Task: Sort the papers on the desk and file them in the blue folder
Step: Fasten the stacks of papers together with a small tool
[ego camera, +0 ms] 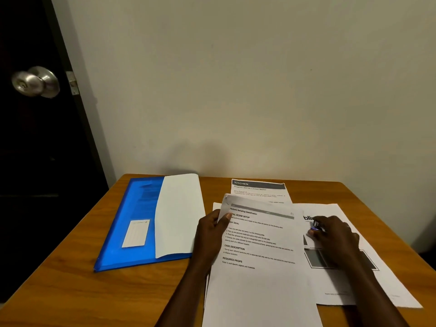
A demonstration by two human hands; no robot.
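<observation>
A blue folder (127, 223) lies on the left of the wooden desk (70, 279), with a blank white sheet (179, 213) lying over its right half. My left hand (210, 234) grips the left edge of a printed sheet (259, 267) with black headings, thumb on top, lifting its top corner. My right hand (335, 237) rests on a sheet with dark grey blocks (354, 286) and pinches a small blue and black object (316, 226). A page headed KITCHEN (258, 190) lies at the back, partly covered.
The desk stands against a plain wall (236, 90). A dark door (35, 161) with a metal knob (35, 82) is at the left. More paper edges show under the printed sheet.
</observation>
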